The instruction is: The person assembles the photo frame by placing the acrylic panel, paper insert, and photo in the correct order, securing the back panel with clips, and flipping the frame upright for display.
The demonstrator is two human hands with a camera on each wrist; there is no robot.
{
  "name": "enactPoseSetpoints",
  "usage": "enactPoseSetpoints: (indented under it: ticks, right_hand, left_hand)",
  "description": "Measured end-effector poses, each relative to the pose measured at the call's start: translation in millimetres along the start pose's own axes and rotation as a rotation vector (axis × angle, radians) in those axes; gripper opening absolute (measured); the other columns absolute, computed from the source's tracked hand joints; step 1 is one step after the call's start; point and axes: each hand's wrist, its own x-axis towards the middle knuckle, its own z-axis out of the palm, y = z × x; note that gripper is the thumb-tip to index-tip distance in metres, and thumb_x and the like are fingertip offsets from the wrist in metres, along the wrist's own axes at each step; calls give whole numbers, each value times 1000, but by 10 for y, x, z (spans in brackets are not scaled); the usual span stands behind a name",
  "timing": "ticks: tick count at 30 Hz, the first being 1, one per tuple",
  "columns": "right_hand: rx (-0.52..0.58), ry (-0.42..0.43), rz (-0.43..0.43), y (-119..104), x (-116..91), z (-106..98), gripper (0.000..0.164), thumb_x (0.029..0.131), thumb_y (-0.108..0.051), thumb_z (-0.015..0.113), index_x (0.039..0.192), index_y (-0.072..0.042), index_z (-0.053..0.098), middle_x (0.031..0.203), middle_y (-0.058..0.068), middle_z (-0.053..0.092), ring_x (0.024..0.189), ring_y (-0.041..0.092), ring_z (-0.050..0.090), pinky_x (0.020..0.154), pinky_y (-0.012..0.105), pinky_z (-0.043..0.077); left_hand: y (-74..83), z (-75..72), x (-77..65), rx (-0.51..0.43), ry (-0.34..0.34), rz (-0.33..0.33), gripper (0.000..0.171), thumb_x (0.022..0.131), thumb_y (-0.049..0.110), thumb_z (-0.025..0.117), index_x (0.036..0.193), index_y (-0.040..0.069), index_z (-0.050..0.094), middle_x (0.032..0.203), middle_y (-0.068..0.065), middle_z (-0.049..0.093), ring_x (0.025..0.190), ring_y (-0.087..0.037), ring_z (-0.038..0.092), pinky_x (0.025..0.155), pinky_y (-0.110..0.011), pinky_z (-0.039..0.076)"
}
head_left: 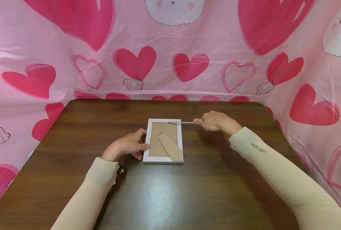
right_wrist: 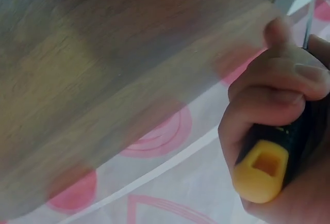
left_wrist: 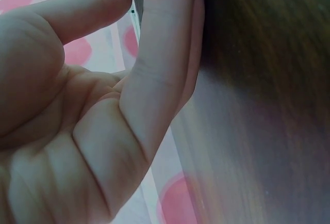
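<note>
A white picture frame [head_left: 180,134] lies face down on the table, its brown backing board [head_left: 157,145] upward. On that board a cardboard stand leg [head_left: 170,147] slants toward the lower right corner. My left hand [head_left: 130,144] pinches the frame's left side, thumb on the border and fingers along the outer edge. My right hand [head_left: 216,121], right of the frame, grips a screwdriver [head_left: 185,122]. Its thin metal shaft points left, with the tip at the top edge of the backing. In the right wrist view, curled fingers wrap its black and yellow handle [right_wrist: 260,170].
The dark wooden table [head_left: 216,191] extends around the frame. Beside the left cuff is a small black and yellow item [head_left: 121,170], partly hidden. Pink heart-patterned cloth [head_left: 159,38] hangs behind the table and along both sides.
</note>
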Motion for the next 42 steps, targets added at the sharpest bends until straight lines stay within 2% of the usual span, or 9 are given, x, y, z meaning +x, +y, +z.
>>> enactPoseSetpoints:
  ticks: [3,5,7,18,25,30,34,38,42]
  right_hand:
    - [8,4,20,5,31,9,64,99,-62,28,99,-14,71,99,7,66,104,27,55,93,51,43]
    - [7,8,22,9,45,14,62,99,-61,31,116,-14,67,116,10,63,113,30,52,97,54,41]
    - [-2,11,19,7,54,17,63,98,-62,30,125,-14,62,128,11,57,118,32,49,99,55,39]
    - [-26,19,22,-3,80,68,63,98,-62,31,120,-13,64,120,10,61,109,29,55,94,55,44]
    - [-48,11,22,-2,105,82,57,98,-62,31,98,-18,68,85,2,63,85,23,59,82,49,49]
    - [-81,-4,16,-58,123,32,59,99,-60,30,87,-17,69,72,3,58,73,23,58,75,45,49]
    - [-139,-14,57,-142,127,-61,59,98,-61,30,88,-18,68,76,4,59,73,24,57,70,45,50]
    - [-216,8,90,-253,94,-169,58,98,-60,31,97,-17,70,93,7,64,84,27,59,70,50,51]
    - [-268,9,114,-385,55,-281,53,98,-57,36,93,-17,70,94,7,64,82,27,59,65,49,51]
  left_hand:
    - [11,2,-2,-9,13,-10,61,90,20,68,138,10,31,98,-20,53,68,-28,63,62,-37,58]
    - [15,1,0,-8,12,-7,61,91,20,67,138,9,30,98,-20,53,67,-27,63,62,-37,58]
    - [15,1,3,-8,12,-7,62,91,20,67,138,9,30,99,-20,52,67,-27,63,62,-37,58]
    - [5,-1,7,-10,7,-7,62,91,20,67,139,9,29,102,-22,49,67,-27,64,63,-36,58]
    - [8,-4,7,-14,2,-2,62,92,20,66,140,9,29,101,-22,50,68,-28,64,63,-36,58]
    - [11,-11,6,-16,14,-8,59,91,19,67,137,10,32,102,-22,51,69,-28,64,63,-36,58]
    - [11,-14,14,-11,31,-19,59,89,19,69,136,12,34,102,-21,51,71,-27,64,64,-35,58]
    - [23,-13,20,-6,34,-21,59,88,18,70,135,12,35,102,-21,51,71,-26,64,64,-35,58]
    - [26,-20,33,-2,34,-20,58,88,17,70,134,10,36,102,-21,51,71,-26,63,64,-35,58]
